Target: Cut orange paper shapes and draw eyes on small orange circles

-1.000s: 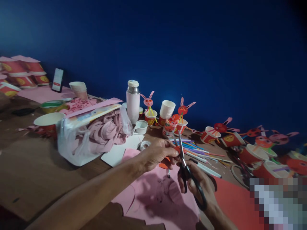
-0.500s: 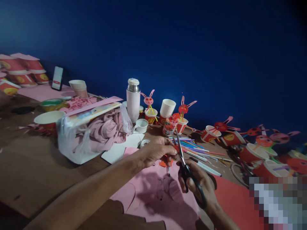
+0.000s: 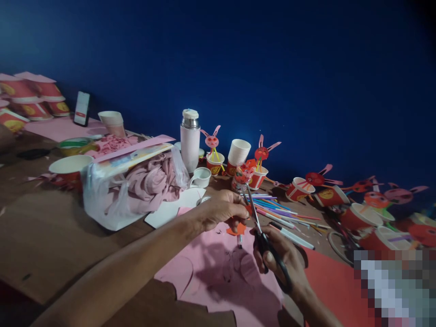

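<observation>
- My left hand (image 3: pixel 223 210) pinches a small orange paper piece (image 3: pixel 237 228) above the pink sheet (image 3: pixel 218 268), fingers closed on it.
- My right hand (image 3: pixel 281 263) grips the black-handled scissors (image 3: pixel 262 236), blades part open at the piece's edge.
- Risk — my fingertips sit just beside the blades; a slip could nick them.
- The piece is tiny — it could twist and tear.

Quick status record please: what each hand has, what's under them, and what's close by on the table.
left hand: pinches small red paper piece
right hand: holds black-handled scissors, blades at the paper piece
under hands: pink sheet on wooden table
right of hands: coloured straws, red sheet
behind: thermos, paper cup stack
</observation>
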A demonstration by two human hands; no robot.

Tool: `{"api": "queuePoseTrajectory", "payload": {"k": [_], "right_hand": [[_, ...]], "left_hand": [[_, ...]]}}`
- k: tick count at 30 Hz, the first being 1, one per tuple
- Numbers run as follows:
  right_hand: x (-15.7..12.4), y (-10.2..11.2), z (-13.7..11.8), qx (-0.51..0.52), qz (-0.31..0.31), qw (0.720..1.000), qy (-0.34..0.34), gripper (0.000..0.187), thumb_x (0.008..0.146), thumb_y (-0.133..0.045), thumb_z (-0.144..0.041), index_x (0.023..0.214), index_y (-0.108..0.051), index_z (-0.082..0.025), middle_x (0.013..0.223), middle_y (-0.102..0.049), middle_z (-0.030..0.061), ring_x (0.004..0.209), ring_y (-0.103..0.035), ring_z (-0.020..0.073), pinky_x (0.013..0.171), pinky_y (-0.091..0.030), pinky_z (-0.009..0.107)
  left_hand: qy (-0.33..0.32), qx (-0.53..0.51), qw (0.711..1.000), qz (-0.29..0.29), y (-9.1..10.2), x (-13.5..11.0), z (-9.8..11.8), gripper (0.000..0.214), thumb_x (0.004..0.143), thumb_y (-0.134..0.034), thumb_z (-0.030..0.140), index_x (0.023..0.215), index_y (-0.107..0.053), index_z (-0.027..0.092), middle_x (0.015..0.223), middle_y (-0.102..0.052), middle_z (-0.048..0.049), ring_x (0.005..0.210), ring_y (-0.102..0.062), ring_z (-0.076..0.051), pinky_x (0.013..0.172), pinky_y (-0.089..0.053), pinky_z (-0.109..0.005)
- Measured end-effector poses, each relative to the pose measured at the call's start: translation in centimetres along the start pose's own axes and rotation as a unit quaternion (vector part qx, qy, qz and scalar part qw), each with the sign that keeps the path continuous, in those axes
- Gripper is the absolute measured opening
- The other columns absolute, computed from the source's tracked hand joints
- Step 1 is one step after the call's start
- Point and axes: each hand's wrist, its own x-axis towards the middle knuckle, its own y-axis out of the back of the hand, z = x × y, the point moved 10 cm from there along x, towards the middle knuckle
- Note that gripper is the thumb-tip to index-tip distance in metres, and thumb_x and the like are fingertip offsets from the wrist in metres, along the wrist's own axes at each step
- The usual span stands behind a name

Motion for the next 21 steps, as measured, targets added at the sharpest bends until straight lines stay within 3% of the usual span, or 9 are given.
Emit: {"api": "queuePoseTrajectory", "payload": {"k": [16, 21], "right_hand": [[0.07, 0.03, -0.36, 0.000, 0.025, 0.998, -0.057, 0.051, 0.066, -0.067, -0.055, 0.100, -0.055, -0.019, 0.062, -0.051, -0.0031, 0.047, -0.045, 0.0081, 0.042, -0.039, 0.020], [0.20, -0.49, -0.48, -0.014, -0.014, 0.998, -0.067, 0.053, 0.066, -0.067, -0.056, 0.101, -0.054, -0.018, 0.061, -0.051, -0.0031, 0.046, -0.045, 0.0089, 0.042, -0.039, 0.021]], "left_hand": [[0.012, 0.034, 0.999, -0.022, 0.41, -0.02, -0.05, 0.003, 0.058, -0.058, 0.011, 0.056, -0.056, 0.011, 0.044, -0.052, 0.0029, 0.035, -0.043, -0.005, 0.038, -0.038, -0.018], [0.016, 0.040, 0.999, -0.024, 0.55, 0.10, -0.11, 0.007, 0.059, -0.056, 0.009, 0.052, -0.055, 0.010, 0.041, -0.050, 0.0028, 0.033, -0.042, -0.005, 0.036, -0.036, -0.017]]}}
